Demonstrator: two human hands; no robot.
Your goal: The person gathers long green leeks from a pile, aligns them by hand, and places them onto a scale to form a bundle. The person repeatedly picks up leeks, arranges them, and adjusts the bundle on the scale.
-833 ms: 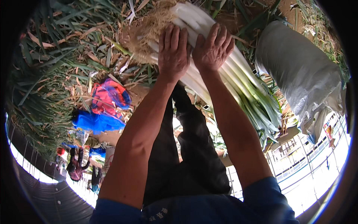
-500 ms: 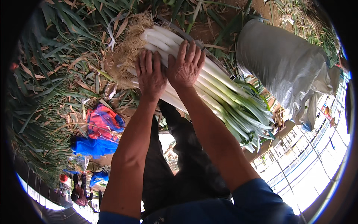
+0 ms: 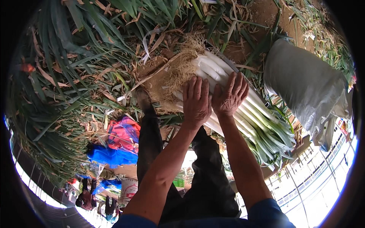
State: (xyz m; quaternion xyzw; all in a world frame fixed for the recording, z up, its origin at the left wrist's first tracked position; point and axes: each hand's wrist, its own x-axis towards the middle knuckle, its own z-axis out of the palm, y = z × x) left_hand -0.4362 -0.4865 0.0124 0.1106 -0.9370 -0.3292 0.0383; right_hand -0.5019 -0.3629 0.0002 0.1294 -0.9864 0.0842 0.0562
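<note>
A thick bunch of long green onions [image 3: 213, 69] lies slanted on the ground in front of me. Its shaggy tan roots [image 3: 183, 62] point to the far left, and its green leaves [image 3: 272, 142] fan out to the near right. My left hand [image 3: 197, 102] rests palm down across the white stems near the root end, fingers stretched out. Just right of it, my right hand [image 3: 229, 98] lies flat on the stems too, fingers slightly apart. Both hands press from above and wrap around nothing. A dark straight edge [image 3: 232, 65] shows along the bunch's far side.
Heaps of leafy onions [image 3: 57, 87] cover the left. A silver-grey plastic bag [image 3: 304, 78] stands at right. Red bundle [image 3: 123, 133] and blue sheeting [image 3: 110, 156] lie near left. My shoe [image 3: 144, 100] stands by the roots. Another person [image 3: 86, 197] is at lower left.
The whole view has shifted, so the bunch and hands appear farther right and lower. My left leg and shoe now show beside the roots. Both hands stay flat on the stems.
</note>
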